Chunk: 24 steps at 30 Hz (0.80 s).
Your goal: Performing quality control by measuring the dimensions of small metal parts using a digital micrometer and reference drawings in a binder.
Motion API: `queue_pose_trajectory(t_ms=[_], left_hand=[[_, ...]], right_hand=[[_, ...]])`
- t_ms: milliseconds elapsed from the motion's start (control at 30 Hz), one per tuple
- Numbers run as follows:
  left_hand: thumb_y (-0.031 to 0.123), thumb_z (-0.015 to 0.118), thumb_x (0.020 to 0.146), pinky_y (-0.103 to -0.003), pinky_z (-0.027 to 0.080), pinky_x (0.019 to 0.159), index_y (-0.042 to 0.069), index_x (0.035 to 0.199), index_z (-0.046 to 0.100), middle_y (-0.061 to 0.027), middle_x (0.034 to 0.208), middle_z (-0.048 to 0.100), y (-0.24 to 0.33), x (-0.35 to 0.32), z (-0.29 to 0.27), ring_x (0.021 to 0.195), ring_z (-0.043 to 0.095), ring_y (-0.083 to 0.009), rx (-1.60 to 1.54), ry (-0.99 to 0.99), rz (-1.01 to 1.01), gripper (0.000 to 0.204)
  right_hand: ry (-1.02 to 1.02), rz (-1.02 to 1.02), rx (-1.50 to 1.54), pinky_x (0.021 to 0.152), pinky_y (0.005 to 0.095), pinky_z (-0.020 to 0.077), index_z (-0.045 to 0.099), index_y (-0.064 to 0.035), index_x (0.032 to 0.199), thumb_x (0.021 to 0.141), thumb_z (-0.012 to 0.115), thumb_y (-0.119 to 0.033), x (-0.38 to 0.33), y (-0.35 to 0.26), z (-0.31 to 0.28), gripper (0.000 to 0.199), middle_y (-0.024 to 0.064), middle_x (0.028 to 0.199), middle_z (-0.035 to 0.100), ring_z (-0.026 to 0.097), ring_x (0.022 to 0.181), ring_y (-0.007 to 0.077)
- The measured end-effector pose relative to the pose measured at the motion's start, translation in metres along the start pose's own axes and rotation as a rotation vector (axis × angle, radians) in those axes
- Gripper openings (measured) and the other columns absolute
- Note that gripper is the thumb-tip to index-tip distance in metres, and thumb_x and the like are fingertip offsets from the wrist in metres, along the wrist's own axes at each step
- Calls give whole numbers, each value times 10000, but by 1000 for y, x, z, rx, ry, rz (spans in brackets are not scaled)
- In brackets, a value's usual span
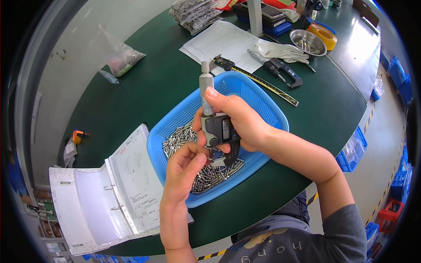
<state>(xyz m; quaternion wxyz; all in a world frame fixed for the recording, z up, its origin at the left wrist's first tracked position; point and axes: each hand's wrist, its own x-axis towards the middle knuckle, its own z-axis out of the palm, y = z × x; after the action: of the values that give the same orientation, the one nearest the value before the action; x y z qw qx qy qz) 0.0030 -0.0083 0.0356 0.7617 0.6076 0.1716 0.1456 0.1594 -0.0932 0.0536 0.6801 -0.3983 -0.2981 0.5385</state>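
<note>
My right hand (239, 116) is wrapped round a digital micrometer (217, 128), its thumb high on the silver thimble. The micrometer stands upright with the measuring jaws at the bottom. Beside those jaws, my left hand (184, 168) pinches a small metal pin (208, 159), mostly hidden by the fingertips. I cannot tell whether the pin touches both jaw faces. Below both hands is a blue perforated plastic basket (267, 105) holding many small silver metal pins (210, 179).
An open ring binder (136, 188) lies left of the basket. Beyond it are a digital caliper (258, 79), a second micrometer (280, 70), a white glove (283, 51), paper sheets (219, 41), a metal bowl (302, 36) and yellow tape (323, 35). Bagged parts (125, 59) lie far left.
</note>
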Motion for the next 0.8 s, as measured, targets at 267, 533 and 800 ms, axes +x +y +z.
queue_pose_trajectory(t_ms=[267,533,800], left_hand=[[132,579,796,-195,386,663,10,804,522,-10,747,534,0,-1,-3,709,484,-69,27,8,-65,134],[124,592,785,-183,373,650,6,818,527,-4,770,535,-1,0,-4,705,469,-55,3,-2,-36,138],[121,560,804,-207,383,645,2,833,536,-22,778,549,2,1,1,714,496,-90,-69,51,-41,125]], right_hand=[[-1,58,93,400,217,373,538,18,845,879,184,-481,0,0,1,612,124,670,574,478,464,141],[-16,86,163,398,218,375,539,9,847,863,205,-496,0,0,-1,606,131,670,573,491,481,149],[7,25,37,371,215,363,543,3,795,853,309,-514,1,0,-2,570,112,633,573,461,415,131]])
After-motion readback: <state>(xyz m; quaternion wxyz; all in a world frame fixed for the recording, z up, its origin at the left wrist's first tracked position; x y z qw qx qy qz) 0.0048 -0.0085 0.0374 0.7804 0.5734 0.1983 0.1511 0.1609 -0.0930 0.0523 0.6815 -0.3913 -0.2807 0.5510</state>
